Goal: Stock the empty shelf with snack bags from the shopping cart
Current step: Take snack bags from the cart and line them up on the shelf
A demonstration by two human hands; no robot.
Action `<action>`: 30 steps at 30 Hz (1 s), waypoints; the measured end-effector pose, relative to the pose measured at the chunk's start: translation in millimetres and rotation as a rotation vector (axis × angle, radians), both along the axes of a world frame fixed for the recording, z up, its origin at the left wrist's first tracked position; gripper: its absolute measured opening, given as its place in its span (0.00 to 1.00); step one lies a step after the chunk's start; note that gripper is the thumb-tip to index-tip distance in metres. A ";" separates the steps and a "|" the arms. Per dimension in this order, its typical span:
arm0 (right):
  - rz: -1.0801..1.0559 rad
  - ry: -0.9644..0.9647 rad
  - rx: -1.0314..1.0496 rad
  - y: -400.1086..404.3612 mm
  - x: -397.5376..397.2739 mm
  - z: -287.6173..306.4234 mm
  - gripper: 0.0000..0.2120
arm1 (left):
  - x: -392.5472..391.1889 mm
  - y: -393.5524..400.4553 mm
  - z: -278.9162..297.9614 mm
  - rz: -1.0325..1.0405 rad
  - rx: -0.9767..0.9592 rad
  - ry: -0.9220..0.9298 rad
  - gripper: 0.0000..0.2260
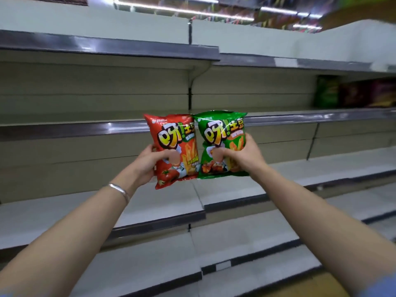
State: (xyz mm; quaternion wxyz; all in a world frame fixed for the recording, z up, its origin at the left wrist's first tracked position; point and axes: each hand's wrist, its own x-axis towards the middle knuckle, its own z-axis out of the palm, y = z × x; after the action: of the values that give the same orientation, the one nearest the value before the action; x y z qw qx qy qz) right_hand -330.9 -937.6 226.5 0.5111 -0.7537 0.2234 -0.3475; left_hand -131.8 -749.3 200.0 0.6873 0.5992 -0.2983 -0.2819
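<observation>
Two bare forearms reach out from the bottom of the head view, a silver bangle [120, 190] on the left wrist, as a person lifts two snack bags toward a bare store shelf [70, 127]. Left hand [150, 166] grips the red bag [174, 150] by its lower left edge, thumb pressed across the front; right hand [242, 156] grips the green bag [221, 144] the same way from the right. Both bags stand upright, side by side and touching, held in the air level with the shelf's metal lip and not yet resting on it. A few dark bags [353, 92] already sit far to the right on that shelf. Placing them well likely means pushing each bag over the lip, setting it down on its bottom seam, faces forward, before loosening either grip. No shopping cart is in view.
</observation>
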 end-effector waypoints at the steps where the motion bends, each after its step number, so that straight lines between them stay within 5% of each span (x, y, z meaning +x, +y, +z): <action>1: -0.010 0.005 -0.012 -10.6 -9.7 6.3 0.38 | -7.9 -16.5 6.1 0.003 -0.005 -0.002 0.34; 6: -0.116 0.014 -0.036 -69.0 -59.1 25.5 0.37 | -58.6 -98.7 30.1 -0.033 -0.018 -0.010 0.26; 10: -0.156 0.023 -0.036 -118.6 -98.4 34.4 0.34 | -95.8 -160.8 43.7 -0.093 -0.037 -0.032 0.31; 15: -0.166 0.046 -0.038 -186.3 -150.3 44.5 0.19 | -135.6 -243.5 57.2 -0.113 -0.040 -0.021 0.31; 20: -0.179 0.046 -0.050 -252.2 -199.7 56.0 0.17 | -176.4 -320.4 69.8 -0.166 -0.040 -0.031 0.28; 25: -0.215 0.005 -0.030 -315.5 -239.6 61.5 0.28 | -215.4 -392.6 81.9 -0.194 -0.051 -0.033 0.29; 30: -0.219 -0.010 -0.057 -370.7 -259.1 68.8 0.17 | -230.6 -453.5 92.9 -0.203 -0.027 -0.078 0.20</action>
State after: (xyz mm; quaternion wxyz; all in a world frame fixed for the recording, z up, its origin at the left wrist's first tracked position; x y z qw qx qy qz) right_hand -590.0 -1308.3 295.3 0.4495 -0.7372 0.2922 -0.4112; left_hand -362.5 -1202.8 292.9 0.6512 0.5673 -0.3878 -0.3222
